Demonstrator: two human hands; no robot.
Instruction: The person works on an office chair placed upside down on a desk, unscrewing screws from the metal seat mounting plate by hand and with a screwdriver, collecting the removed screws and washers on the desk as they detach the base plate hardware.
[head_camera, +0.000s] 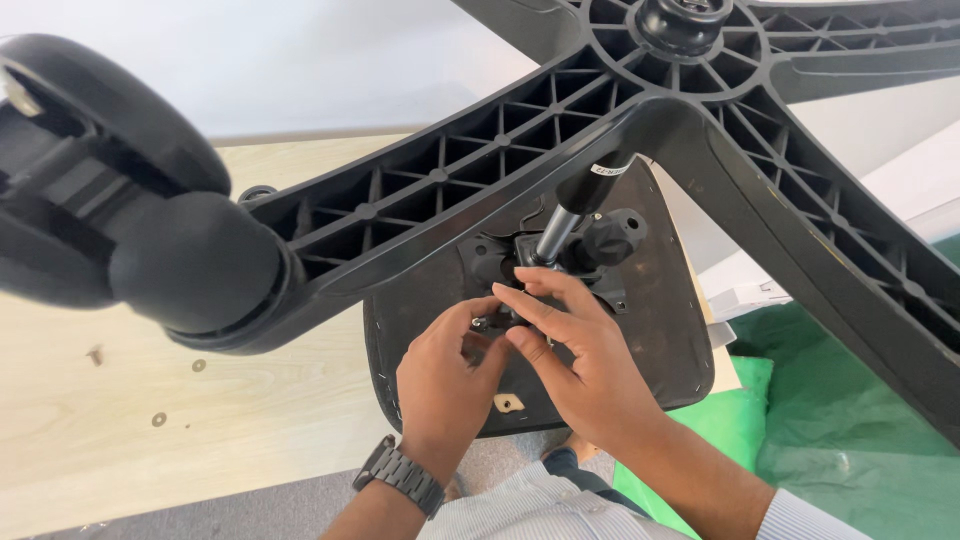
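**Upside-down office chair, both hands at the seat mechanism**

Caster wheel (120, 190) sits closest to the lens, big and blurred at 9 o'clock, plugged into the end of one arm of the black star base (560, 130). Ribbed underside of that base faces me, so the chair is inverted; hub is up at 12 o'clock, arms run out to 9, 4 and 2.

Gas lift column (562, 225) drops from the hub down to the seat mechanism plate (545, 265), which sits on the underside of the black seat pan (665, 320). Round black tension knob (607, 240) is just at 3 o'clock of the column foot.

My left hand (445, 385) is under the plate at 6 o'clock, fingers curled in a pinch around something small and metallic at the plate edge. It looks like a fastener or lever end, but it is too hidden to name. Metal wristwatch (400, 475) on that wrist.

My right hand (580, 365) lies over the left, fingers mostly straight and laid flat, tips touching the mechanism near the column foot. I cannot tell if it grips anything; reads as bracing or guiding rather than clamping.

Judgement: inverting the chair puts the mechanism face-up and reachable, and the base overhead leaves both hands room below.

Pale wooden board (150, 400) lies at 8 o'clock with a few holes in it, green sheet (860, 420) at 4 o'clock, grey floor at 6.
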